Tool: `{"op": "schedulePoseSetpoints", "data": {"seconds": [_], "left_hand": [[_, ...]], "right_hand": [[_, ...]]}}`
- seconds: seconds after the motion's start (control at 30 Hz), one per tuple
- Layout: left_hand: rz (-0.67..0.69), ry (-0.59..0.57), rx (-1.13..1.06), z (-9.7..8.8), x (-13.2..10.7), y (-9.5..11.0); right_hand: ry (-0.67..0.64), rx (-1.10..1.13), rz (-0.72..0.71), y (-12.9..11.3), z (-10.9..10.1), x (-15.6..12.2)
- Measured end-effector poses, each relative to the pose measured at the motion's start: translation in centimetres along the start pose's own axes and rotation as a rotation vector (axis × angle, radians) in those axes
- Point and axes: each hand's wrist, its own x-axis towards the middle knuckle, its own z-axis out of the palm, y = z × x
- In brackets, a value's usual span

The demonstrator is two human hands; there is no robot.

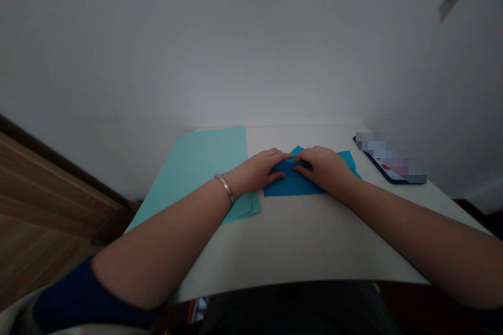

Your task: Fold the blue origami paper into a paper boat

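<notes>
A folded sheet of blue paper (293,188) lies on the white table in front of me, with creases and pointed flaps showing. My left hand (264,168) grips its left part, thumb near the middle fold and fingers along the upper side. From the right, my right hand (325,167) pinches the same paper close to the left fingertips. Both hands are closed on it, and they cover much of its middle. A silver bracelet (225,187) circles my left wrist.
Light teal paper sheets (204,159) lie on the left side of the table (310,246), partly under my left forearm. A phone (387,162) rests at the right, its screen blurred out. The wall (251,47) rises behind the table; wooden panelling (47,193) stands at left.
</notes>
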Motion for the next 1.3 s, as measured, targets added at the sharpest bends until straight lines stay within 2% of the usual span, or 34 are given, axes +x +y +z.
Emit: {"op": "schedulePoseSetpoints", "data": {"seconds": [0.2, 0.37, 0.5, 0.77, 0.87, 1.07, 1.3], "left_hand": [[-0.09, -0.045, 0.125, 0.0, -0.2, 0.0], [-0.119, -0.052, 0.228, -0.3, -0.1, 0.3], [-0.099, -0.034, 0.255, -0.2, -0.2, 0.3], [-0.045, -0.049, 0.267, 0.1, -0.5, -0.2], [-0.061, -0.052, 0.278, 0.1, -0.4, 0.0], [-0.092, -0.057, 0.286, -0.1, -0.3, 0.5], [-0.092, -0.05, 0.269, -0.2, -0.2, 0.7]], "right_hand": [[-0.026, 0.039, -0.006, 0.5, -0.2, 0.1], [-0.096, 0.102, 0.082, 3.1, 0.0, 0.0], [-0.125, 0.155, 0.077, 4.5, 0.3, 0.1], [-0.147, 0.091, 0.106, 3.2, -0.3, 0.4], [-0.199, 0.067, 0.18, 3.6, -0.8, 0.3], [-0.356, 0.188, 0.352, 5.8, -2.3, -0.2], [-0.457, 0.217, 0.427, 6.9, -3.3, -0.1]]}}
